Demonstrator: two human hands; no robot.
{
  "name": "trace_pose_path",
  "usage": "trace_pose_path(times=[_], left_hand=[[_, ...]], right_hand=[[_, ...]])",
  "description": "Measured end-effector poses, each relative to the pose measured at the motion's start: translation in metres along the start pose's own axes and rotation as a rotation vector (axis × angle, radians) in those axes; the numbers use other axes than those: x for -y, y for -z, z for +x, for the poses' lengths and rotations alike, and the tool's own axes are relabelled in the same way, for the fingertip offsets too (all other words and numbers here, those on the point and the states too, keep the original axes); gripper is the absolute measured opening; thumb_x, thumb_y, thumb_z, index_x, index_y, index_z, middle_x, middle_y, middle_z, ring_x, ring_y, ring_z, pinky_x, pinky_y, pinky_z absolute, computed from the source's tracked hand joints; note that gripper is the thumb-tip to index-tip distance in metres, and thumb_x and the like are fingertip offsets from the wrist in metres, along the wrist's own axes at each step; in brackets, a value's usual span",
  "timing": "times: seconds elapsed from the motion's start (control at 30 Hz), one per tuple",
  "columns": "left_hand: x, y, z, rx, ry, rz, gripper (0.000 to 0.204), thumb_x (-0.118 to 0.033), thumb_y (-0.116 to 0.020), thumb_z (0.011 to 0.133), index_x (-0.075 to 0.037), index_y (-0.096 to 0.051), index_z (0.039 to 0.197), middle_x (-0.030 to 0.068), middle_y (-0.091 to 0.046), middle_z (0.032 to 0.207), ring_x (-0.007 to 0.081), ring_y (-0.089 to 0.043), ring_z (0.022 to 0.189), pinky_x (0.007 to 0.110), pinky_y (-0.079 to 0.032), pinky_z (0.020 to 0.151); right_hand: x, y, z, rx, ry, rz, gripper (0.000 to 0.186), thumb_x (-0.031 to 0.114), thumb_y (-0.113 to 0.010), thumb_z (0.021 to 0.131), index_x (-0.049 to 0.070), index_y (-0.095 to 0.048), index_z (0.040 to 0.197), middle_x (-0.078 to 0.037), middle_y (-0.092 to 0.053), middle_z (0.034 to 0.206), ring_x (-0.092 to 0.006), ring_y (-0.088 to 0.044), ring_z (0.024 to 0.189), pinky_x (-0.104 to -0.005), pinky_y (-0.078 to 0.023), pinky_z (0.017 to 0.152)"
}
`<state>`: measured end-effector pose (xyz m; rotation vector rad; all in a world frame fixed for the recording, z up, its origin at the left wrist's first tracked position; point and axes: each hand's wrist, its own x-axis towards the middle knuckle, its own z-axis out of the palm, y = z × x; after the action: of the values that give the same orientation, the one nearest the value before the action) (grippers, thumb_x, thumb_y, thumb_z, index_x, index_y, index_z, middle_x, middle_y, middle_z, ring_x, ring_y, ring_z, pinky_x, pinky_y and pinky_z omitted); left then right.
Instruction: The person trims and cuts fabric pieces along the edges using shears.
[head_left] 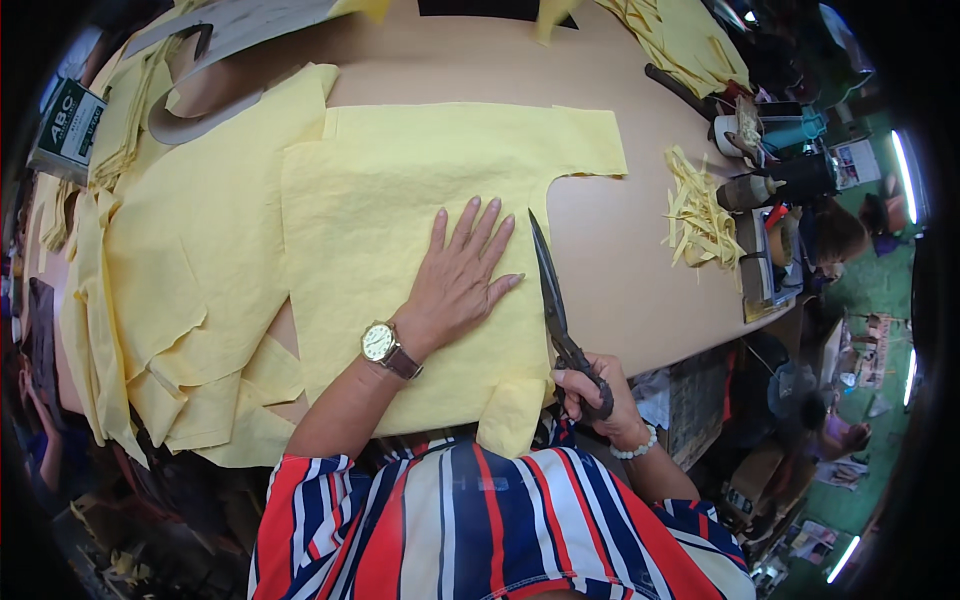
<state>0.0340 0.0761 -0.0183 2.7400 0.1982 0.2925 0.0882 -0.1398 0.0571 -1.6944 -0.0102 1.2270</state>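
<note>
Closest to me, at the near edge of the worktop (620, 270), the right hand (622, 412) grips the handles of the black scissors (552, 300), their blades looking closed, or nearly so, and pointing away along the right side of the yellow cloth (400, 180). The cloth lies spread across the middle of the worktop, with a folded flap (513, 415) at its near right corner lapping over the near edge. The left hand (462, 275) grasps nothing; it presses flat on the cloth, fingers spread. Farther up, the cloth's far right arm and its rounded inner corner look already cut to shape. Along the blades I can't tell whether the edge is finished, and the flap's outline seems unsettled. By the worktop's right edge sits a heap of yellow strips (697, 215), so a good deal of trimming appears done. Toward the left edge lie more yellow pieces (210, 220), layered and rumpled; whether they're trimmed I can't say. Beyond, near the far right corner, is another yellow pile (685, 50).
</note>
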Motion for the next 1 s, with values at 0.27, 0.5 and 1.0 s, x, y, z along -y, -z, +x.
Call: trace_pose_path(times=[0.27, 0.5, 1.0], left_hand=[[0.0, 0.0, 0.0, -0.006, 0.002, -0.01, 0.061, -0.043, -0.038, 0.091, -0.005, -0.028, 0.138, 0.0149, -0.022, 0.145, 0.0314, -0.016, 0.135, 0.051, -0.012, 0.108], [0.001, 0.002, -0.001, -0.002, 0.003, -0.006, 0.061, -0.042, -0.039, 0.091, -0.005, -0.028, 0.138, 0.0147, -0.021, 0.145, 0.0311, -0.016, 0.135, 0.05, -0.012, 0.108], [0.048, 0.007, 0.069, -0.104, -0.131, 0.18, 0.045, -0.034, -0.04, 0.093, -0.016, -0.039, 0.133, 0.0126, -0.032, 0.141, 0.0319, -0.024, 0.132, 0.052, -0.017, 0.106]], right_hand=[[0.001, -0.003, -0.003, -0.005, 0.008, -0.051, 0.016, 0.011, -0.063, 0.079, 0.001, -0.054, 0.071, 0.0, -0.049, 0.051, -0.0061, -0.045, 0.038, -0.019, -0.034, 0.037], [-0.003, -0.007, 0.006, 0.024, 0.009, 0.064, 0.016, 0.015, -0.062, 0.081, 0.001, -0.055, 0.075, 0.0, -0.05, 0.052, -0.0046, -0.045, 0.039, -0.0183, -0.033, 0.037], [-0.008, -0.027, 0.001, 0.005, 0.028, 0.18, 0.017, 0.014, -0.062, 0.081, 0.0, -0.055, 0.074, -0.001, -0.051, 0.052, -0.0054, -0.046, 0.041, -0.0184, -0.033, 0.039]])
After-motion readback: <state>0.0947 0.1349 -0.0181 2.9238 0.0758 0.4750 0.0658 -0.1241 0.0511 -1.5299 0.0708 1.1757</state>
